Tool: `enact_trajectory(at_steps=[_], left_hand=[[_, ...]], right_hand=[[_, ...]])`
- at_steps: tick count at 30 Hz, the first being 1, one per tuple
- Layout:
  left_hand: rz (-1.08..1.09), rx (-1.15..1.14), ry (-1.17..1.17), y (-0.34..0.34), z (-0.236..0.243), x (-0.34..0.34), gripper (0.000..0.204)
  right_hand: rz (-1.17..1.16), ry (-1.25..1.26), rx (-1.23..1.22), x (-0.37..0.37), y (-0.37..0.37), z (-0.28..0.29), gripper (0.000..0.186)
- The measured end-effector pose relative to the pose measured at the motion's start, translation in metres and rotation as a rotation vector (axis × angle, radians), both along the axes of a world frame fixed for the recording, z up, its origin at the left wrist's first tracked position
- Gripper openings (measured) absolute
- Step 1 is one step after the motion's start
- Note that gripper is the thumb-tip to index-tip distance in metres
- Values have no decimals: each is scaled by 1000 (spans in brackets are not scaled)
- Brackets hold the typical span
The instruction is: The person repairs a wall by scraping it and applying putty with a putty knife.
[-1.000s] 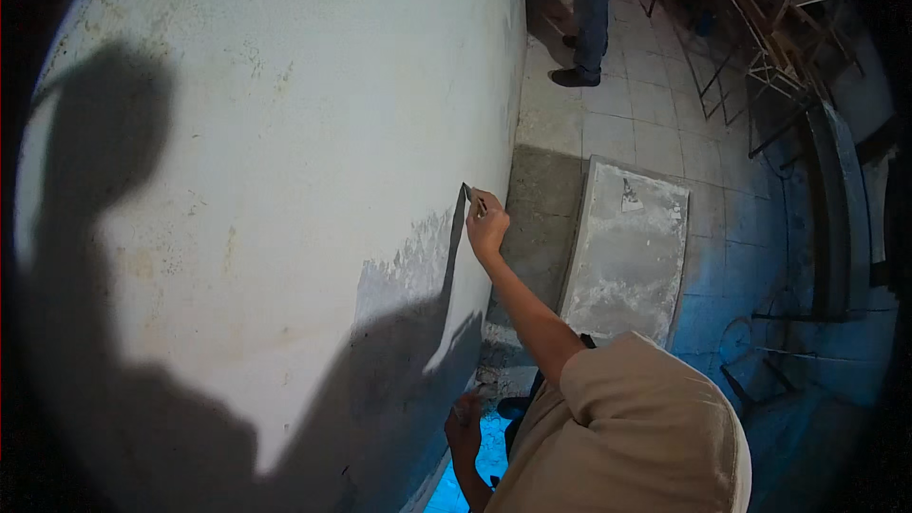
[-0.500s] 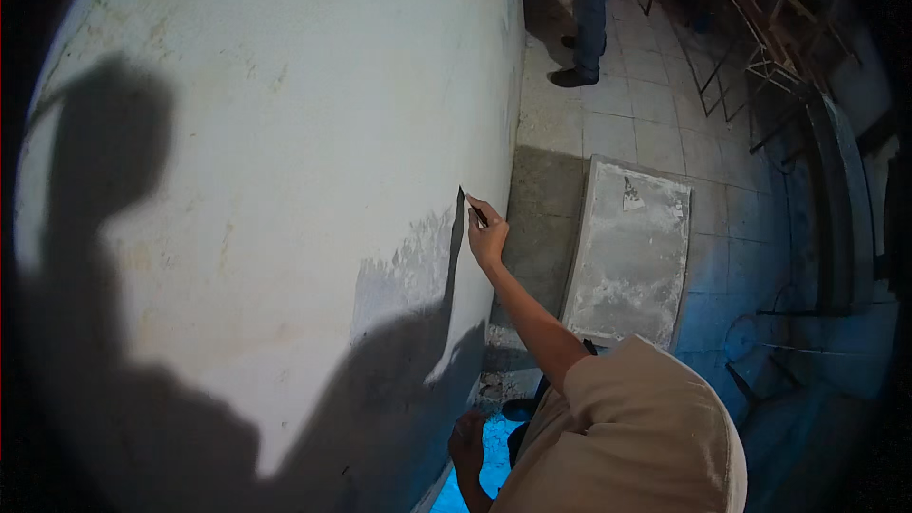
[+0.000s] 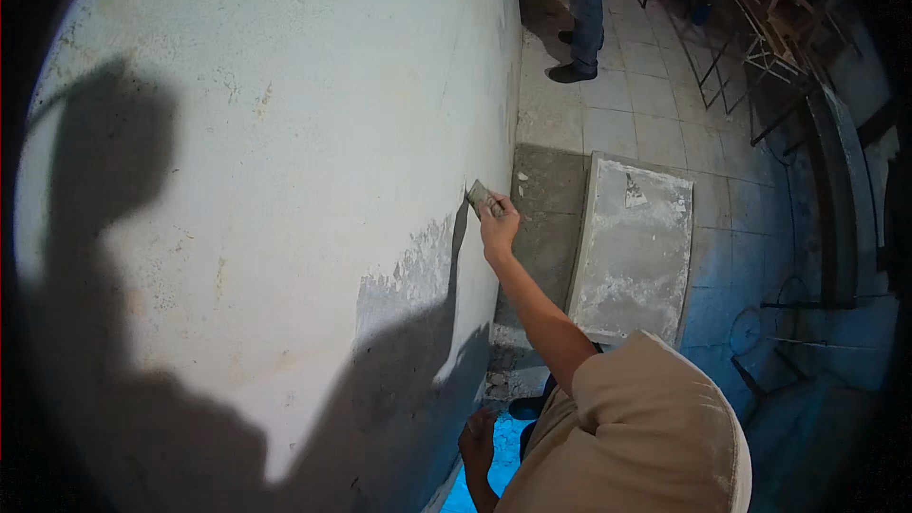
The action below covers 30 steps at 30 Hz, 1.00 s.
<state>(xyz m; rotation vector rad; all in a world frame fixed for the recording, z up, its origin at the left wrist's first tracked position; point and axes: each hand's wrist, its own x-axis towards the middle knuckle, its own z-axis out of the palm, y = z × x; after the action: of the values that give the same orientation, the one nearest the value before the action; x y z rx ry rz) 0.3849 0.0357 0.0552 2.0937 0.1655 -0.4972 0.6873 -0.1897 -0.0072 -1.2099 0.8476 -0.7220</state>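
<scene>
In my right hand (image 3: 499,224) is a small flat scraper (image 3: 477,193), its broad grey face turned to view. The scraper's edge is at the whitish wall (image 3: 285,133), just above a rough grey patch (image 3: 408,271) where the pale coating is gone. My right arm stretches up and forward from a beige sleeve (image 3: 655,427). Low down beside the wall hangs my left hand (image 3: 478,439), in dim light with its fingers curled; whatever is in it, if anything, cannot be made out. Dark shadows of my head and arm fall across the wall.
A grey, white-smeared slab (image 3: 632,247) lies on the tiled floor (image 3: 655,128) to the right. Pale flakes (image 3: 522,177) dot the floor by the wall. Another person's legs (image 3: 587,14) stand farther off. Metal frames and boards (image 3: 774,47) crowd the right side.
The scraper has turned from edge-on to showing its flat face, as my right hand rotated and shifted slightly up and right. My left hand stays low by the wall.
</scene>
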Motion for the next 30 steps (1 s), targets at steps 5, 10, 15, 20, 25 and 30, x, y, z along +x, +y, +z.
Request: enact_trajectory(at_steps=[5, 10, 15, 20, 25, 30], left_hand=[[53, -37, 57, 7, -2, -1, 21], [42, 81, 137, 8, -2, -2, 22], [47, -15, 77, 9, -7, -3, 20], [65, -62, 48, 6, -14, 3, 16], [-59, 56, 41, 3, -10, 12, 24], [-11, 22, 27, 5, 4, 13, 24]], right_hand=[[105, 1, -439, -21, 16, 3, 17], [8, -77, -618, 0, 9, -2, 13], [-25, 1, -444, 32, -10, -1, 15], [-32, 169, -75, 49, -45, 11, 11], [68, -31, -534, -10, -15, 2, 9], [102, -99, -540, -19, 20, 1, 14]])
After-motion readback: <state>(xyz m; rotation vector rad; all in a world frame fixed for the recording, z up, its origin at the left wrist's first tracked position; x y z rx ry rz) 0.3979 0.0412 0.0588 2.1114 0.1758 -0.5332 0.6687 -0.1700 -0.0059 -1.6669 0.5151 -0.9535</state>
